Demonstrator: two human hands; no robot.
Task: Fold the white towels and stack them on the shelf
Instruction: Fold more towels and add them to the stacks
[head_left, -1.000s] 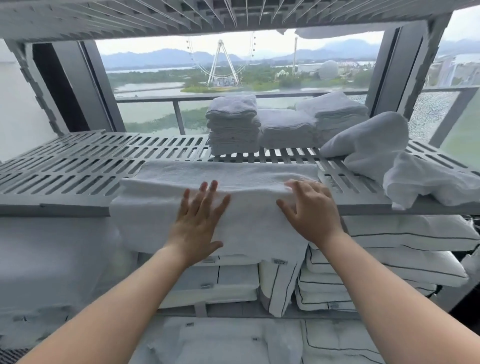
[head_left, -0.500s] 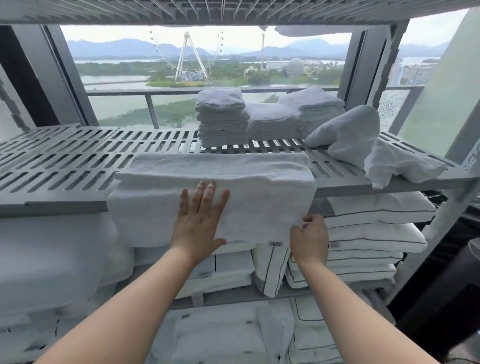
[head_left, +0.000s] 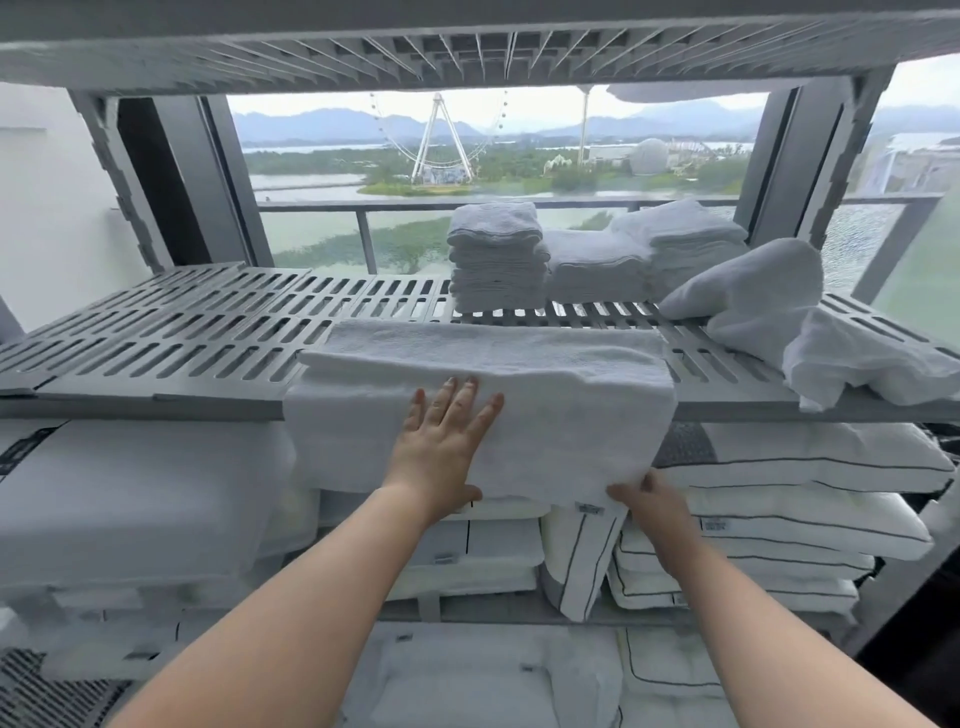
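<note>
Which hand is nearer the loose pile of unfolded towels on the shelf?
Right. The right hand grips the hanging towel's lower right corner, below the loose pile; the left hand lies flat mid-towel, farther left.

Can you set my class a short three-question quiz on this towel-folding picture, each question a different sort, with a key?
1. True or false: the left hand lies flat, fingers spread, on the towel that hangs over the front edge of the shelf.
2. Which part of the towel does the right hand pinch? A) the top edge B) the bottom right corner C) the left end
3. Fill the gap: the tallest stack of folded towels stands at the ____ of the shelf, by the window.

Key: 1 true; 2 B; 3 back
</note>
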